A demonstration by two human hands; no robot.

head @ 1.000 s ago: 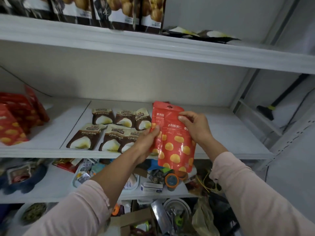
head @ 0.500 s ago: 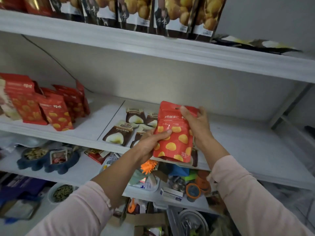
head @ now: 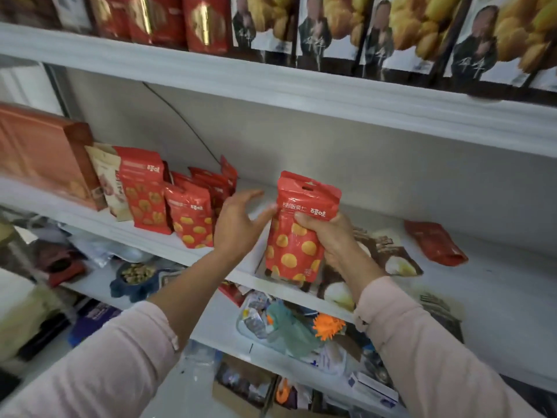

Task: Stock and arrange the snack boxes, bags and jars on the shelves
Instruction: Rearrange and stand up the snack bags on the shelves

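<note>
The middle shelf (head: pixel 497 300) spans the view, and it is where you are working. At its left end stands a big orange box (head: pixel 39 155). Beside that, a row of red spotted bags (head: pixel 187 212) stands upright, one behind another. Further right, brown-and-white bags (head: pixel 388 254) lie flat on the board, with a loose red bag (head: pixel 434 242) lying flat beyond them. Between the row and the flat bags you hold one more red spotted bag (head: pixel 298 236) upright above the shelf's front edge, not yet set down. Your right hand (head: pixel 334 239) grips it round the middle, fingers curled across its face. Your left hand (head: pixel 238 224) is spread and holds nothing; whether its thumb touches the bag's left edge I cannot tell. You seem to be mid-placement. The next move likely calls for carrying the bag left to the row's end and standing it upright without toppling its neighbours.
</note>
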